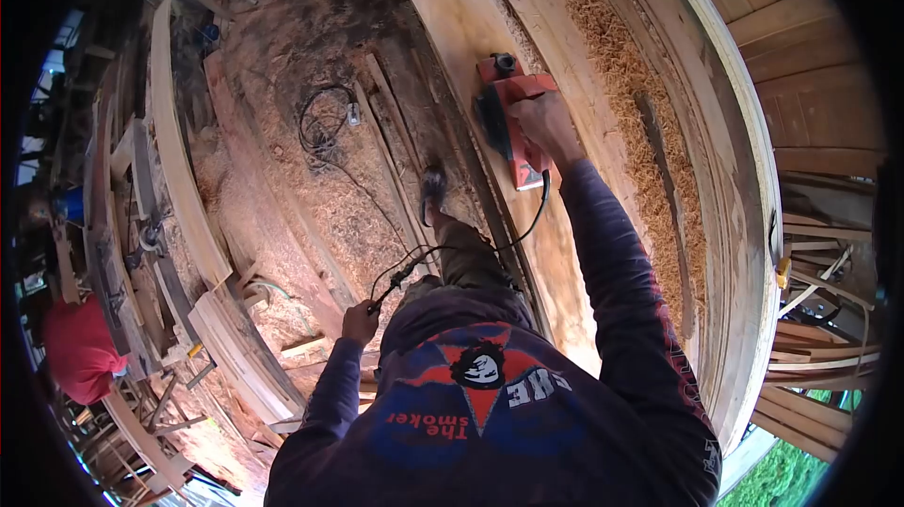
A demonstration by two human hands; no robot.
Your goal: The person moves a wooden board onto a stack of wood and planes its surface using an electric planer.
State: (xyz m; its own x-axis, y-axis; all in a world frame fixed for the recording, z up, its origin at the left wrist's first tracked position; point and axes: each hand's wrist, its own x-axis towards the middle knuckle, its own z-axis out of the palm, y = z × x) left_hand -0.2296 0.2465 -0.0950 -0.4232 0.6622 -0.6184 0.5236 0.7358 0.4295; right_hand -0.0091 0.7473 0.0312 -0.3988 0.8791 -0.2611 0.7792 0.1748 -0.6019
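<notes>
A red electric planer [516, 121] rests on a long pale plank [556, 267]. My right hand [544, 121] is wrapped around the planer's handle, arm stretched forward. From the back of the tool a black power cord [539, 221] loops down and leftward across my leg. Low at my left side, my left hand [360, 322] is closed around that cord, close to a knotted or joined part of it [403, 273]. The planer's underside is hidden against the wood.
Wood shavings [612, 64] fill the strip between the boards on the right. A coiled cable with a white socket [354, 114] lies on the dusty floor among loose planks [391, 163]. Stacked boards [247, 356] stand at left. Another person in a red shirt [83, 349] is at far left.
</notes>
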